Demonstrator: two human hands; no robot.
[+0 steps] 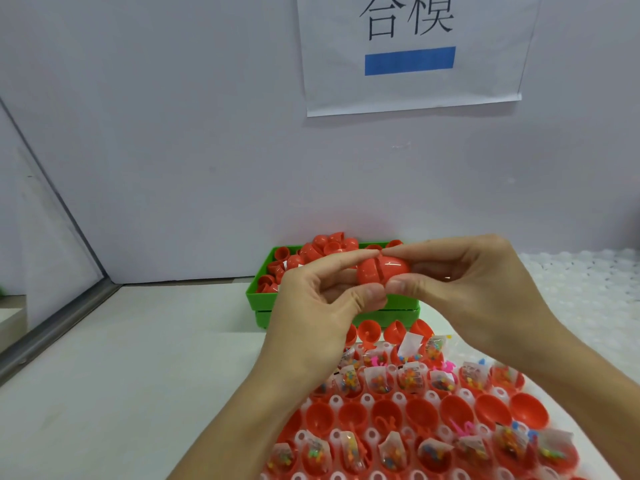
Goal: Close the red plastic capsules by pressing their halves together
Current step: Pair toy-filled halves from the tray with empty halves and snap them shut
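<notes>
White worktop (145,358) carries a tray (369,401) of open red halves, many holding small packets, at 5 o'clock. Green bin (263,289) of loose red halves stands at 12 o'clock from the tray. Above both, left hand (311,306) and right hand (485,296) pinch one red capsule (382,270) between fingertips; a dark seam gap shows between its halves.

A bin (263,292) of capsule halves (313,251) is sitting behind the tray (433,398) of open capsules (384,415) on the desk (138,358).
</notes>
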